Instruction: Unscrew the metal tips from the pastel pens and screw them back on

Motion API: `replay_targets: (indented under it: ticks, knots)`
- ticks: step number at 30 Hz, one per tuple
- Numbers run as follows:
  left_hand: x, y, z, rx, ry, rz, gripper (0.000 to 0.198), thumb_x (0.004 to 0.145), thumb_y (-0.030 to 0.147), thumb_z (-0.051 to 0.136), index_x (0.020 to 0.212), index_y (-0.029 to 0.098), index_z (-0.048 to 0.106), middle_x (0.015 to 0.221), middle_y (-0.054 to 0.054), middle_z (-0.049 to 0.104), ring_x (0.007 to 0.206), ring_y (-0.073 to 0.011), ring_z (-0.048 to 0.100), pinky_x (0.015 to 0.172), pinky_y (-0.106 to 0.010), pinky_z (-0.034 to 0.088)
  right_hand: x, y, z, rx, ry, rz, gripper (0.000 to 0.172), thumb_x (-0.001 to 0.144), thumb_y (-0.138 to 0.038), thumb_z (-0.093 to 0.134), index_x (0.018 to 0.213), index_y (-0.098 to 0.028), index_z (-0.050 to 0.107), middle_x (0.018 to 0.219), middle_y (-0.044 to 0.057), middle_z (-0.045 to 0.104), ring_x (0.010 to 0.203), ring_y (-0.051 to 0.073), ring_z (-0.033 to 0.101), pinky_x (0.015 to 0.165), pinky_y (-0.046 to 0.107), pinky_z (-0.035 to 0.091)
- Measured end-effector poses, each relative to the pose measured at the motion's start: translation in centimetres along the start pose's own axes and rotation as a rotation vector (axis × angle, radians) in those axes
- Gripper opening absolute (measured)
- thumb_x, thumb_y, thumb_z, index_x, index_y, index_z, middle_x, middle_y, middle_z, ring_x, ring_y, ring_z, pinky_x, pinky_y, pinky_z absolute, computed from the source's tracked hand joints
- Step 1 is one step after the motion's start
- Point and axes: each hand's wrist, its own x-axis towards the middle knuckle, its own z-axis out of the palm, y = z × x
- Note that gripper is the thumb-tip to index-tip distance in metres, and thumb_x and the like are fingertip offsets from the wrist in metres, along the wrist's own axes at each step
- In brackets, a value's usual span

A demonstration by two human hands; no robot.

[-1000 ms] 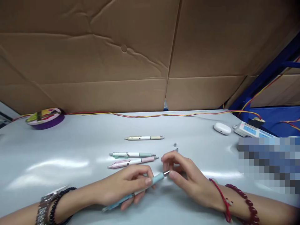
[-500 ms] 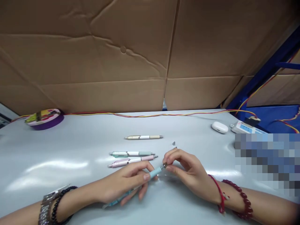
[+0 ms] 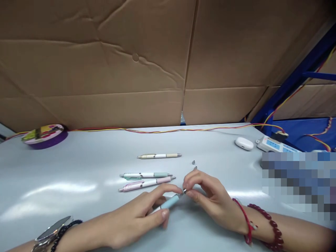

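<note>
My left hand [image 3: 139, 218] is closed around the barrel of a light blue pen [image 3: 172, 201], held low over the grey table [image 3: 78, 168]. My right hand [image 3: 207, 196] pinches the pen's metal tip between thumb and fingers. Just beyond my hands lie a pink pen [image 3: 147, 183], a green pen [image 3: 145, 174] and, farther back, a beige pen [image 3: 159, 156], all lengthwise across the table. A small metal tip piece [image 3: 193, 162] sits loose near my right fingertips.
Cardboard boxes [image 3: 131, 59] wall off the back of the table. A purple round tin [image 3: 43, 135] sits far left. Red and yellow wires [image 3: 157, 130] run along the back edge. A white earbud case [image 3: 244, 143] and a power strip [image 3: 275, 144] lie at the right.
My left hand has rolled over the pen so its back faces up and the barrel is mostly covered. My right hand stays pinched on the tip. The view shifted slightly.
</note>
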Motion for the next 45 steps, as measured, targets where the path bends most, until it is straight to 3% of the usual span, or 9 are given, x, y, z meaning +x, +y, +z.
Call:
replay_targets:
  ticks: [5,14,21,24,27,31,35,38,45]
  knots:
    - [0.0,-0.8,-0.3,-0.203,-0.050,-0.100,0.051,0.091,0.058,0.042,0.135,0.034,0.033,0.066,0.006,0.035,0.049,-0.0097,0.030,0.038,-0.014,0.031,0.0,-0.1,0.1,-0.018,0.006,-0.018,0.008,0.091,-0.017,0.050,0.088,-0.021,0.056,0.084,0.004,0.061,0.079,0.016,0.058,0.071,0.029,0.048]
    - [0.2,-1.0,-1.0,-0.328,-0.096,-0.085,0.040,0.091,0.052,0.049,0.126,0.034,0.044,0.060,0.008,0.036,0.040,-0.0050,0.026,0.034,-0.010,0.027,0.6,0.8,-0.9,-0.112,0.152,0.014,0.008,0.092,-0.017,0.048,0.087,-0.021,0.052,0.084,0.004,0.058,0.080,0.017,0.056,0.070,0.030,0.048]
    - [0.4,-0.7,-0.8,-0.324,-0.067,-0.081,0.044,0.090,0.053,0.048,0.129,0.033,0.040,0.060,0.008,0.036,0.045,-0.0077,0.028,0.035,-0.011,0.030,1.4,2.1,-1.8,-0.765,-0.109,-0.158,0.020,0.081,-0.007,0.049,0.096,-0.018,0.055,0.082,0.005,0.064,0.078,0.021,0.051,0.070,0.036,0.040]
    - [0.4,-0.5,-0.7,-0.327,-0.062,-0.082,0.043,0.092,0.051,0.047,0.130,0.033,0.039,0.061,0.007,0.037,0.046,-0.0078,0.028,0.036,-0.010,0.031,1.4,2.2,-1.5,-0.833,-0.190,-0.104,0.022,0.079,-0.005,0.048,0.097,-0.017,0.055,0.083,0.005,0.063,0.079,0.021,0.050,0.070,0.035,0.038]
    - [0.4,-0.6,-0.7,-0.318,-0.050,-0.075,0.041,0.093,0.050,0.045,0.130,0.035,0.038,0.061,0.008,0.037,0.045,-0.0074,0.028,0.035,-0.009,0.031,1.4,2.1,-1.4,-0.846,-0.180,-0.095,0.022,0.079,-0.008,0.050,0.098,-0.016,0.056,0.084,0.005,0.064,0.078,0.021,0.049,0.069,0.035,0.037]
    - [0.4,-0.8,-0.6,-0.325,-0.052,-0.072,0.043,0.093,0.052,0.045,0.131,0.034,0.037,0.061,0.008,0.036,0.046,-0.0076,0.028,0.036,-0.009,0.031,1.4,1.7,-1.8,-0.784,-0.073,-0.173,0.022,0.079,-0.012,0.052,0.101,-0.017,0.055,0.090,0.006,0.065,0.077,0.021,0.050,0.068,0.035,0.038]
    - [0.4,-1.0,-0.6,-0.322,-0.062,-0.052,0.045,0.092,0.054,0.044,0.131,0.033,0.037,0.061,0.007,0.036,0.045,-0.0072,0.028,0.036,-0.010,0.031,1.2,1.0,-1.7,-0.407,-0.089,-0.279,0.020,0.081,-0.014,0.054,0.101,-0.019,0.053,0.084,0.004,0.064,0.074,0.017,0.054,0.068,0.031,0.045]
    - [0.4,-1.1,-0.5,-0.317,-0.053,-0.056,0.045,0.092,0.054,0.044,0.131,0.033,0.037,0.061,0.007,0.035,0.046,-0.0075,0.028,0.037,-0.010,0.031,1.0,0.5,-1.2,-0.180,-0.126,-0.199,0.012,0.084,-0.010,0.055,0.091,-0.019,0.056,0.079,0.003,0.065,0.072,0.014,0.056,0.068,0.027,0.048]
    - [0.4,-1.4,-0.1,-0.324,-0.040,-0.052,0.035,0.092,0.055,0.044,0.116,0.029,0.039,0.066,0.007,0.036,0.043,-0.0053,0.030,0.035,-0.011,0.026,0.7,0.3,-0.6,-0.066,-0.053,0.037,0.004,0.084,-0.015,0.061,0.085,-0.019,0.063,0.077,0.002,0.067,0.069,0.013,0.060,0.066,0.025,0.048]
